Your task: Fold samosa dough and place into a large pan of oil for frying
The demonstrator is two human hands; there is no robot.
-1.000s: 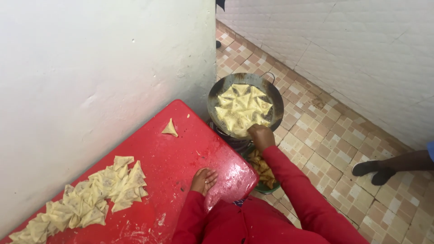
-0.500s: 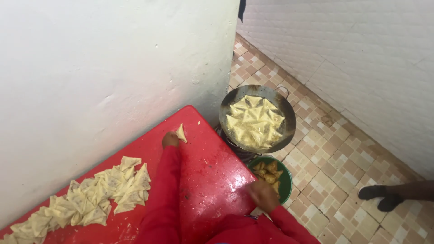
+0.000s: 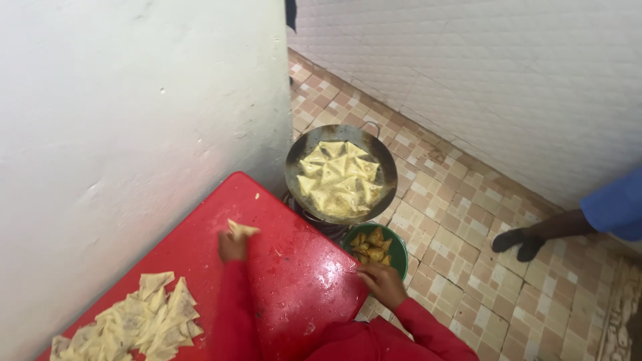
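a red table (image 3: pixel 200 261) at lower left is covered by a pile of raw folded pastries (image 3: pixel 134 321) near the frame's bottom-left corner.

The table (image 3: pixel 200 267) under the left hand's fingers (image 3: pixel 231 244) is glossy red, dusted with pale flour specks. The triangular pastry (image 3: pixel 241 228) at those fingertips is pale cream, like the heap of raw pastries (image 3: pixel 134 321) further along the board. Both sleeves (image 3: pixel 231 314) are red. Just beyond the right hand's fingers (image 3: pixel 374 274) sits a green bowl (image 3: pixel 399 251) of golden-brown pieces. The wok (image 3: pixel 297 154) is dark grey, its contents pale yellow. The floor (image 3: pixel 468 220) has a beige and terracotta tile pattern.
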